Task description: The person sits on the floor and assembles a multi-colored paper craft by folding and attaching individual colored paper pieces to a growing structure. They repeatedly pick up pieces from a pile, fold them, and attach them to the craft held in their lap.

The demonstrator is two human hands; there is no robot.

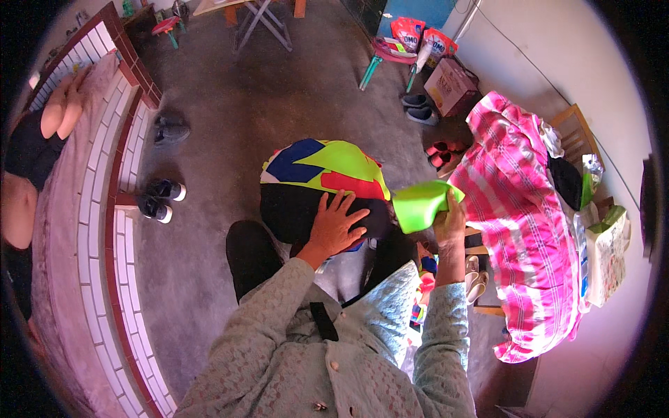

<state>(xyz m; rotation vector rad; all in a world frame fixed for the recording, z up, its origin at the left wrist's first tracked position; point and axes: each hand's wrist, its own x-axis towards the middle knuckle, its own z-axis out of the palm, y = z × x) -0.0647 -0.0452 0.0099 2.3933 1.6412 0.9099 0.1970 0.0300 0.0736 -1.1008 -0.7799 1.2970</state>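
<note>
A rounded bundle (324, 164) stands before my knees, covered in cloth patches of blue, lime green, red and black. My left hand (336, 226) lies on its near black side, fingers spread, pressing nothing between them. To the right of the bundle, my right hand (449, 219) grips a bright green cloth piece (418, 207) by its right end, thumb on top. The green piece is bent and hangs in the air toward the bundle. Several coloured cloth scraps (424, 292) show beside my right forearm, partly hidden by it.
A pink plaid cloth (519, 209) drapes over a wooden seat at right. A stool with red packages (411, 42) and a cardboard box (451, 87) stand at back right. Dark shoes (160, 198) lie by the tiled bed edge (94, 209); another person's legs (59, 111) rest there.
</note>
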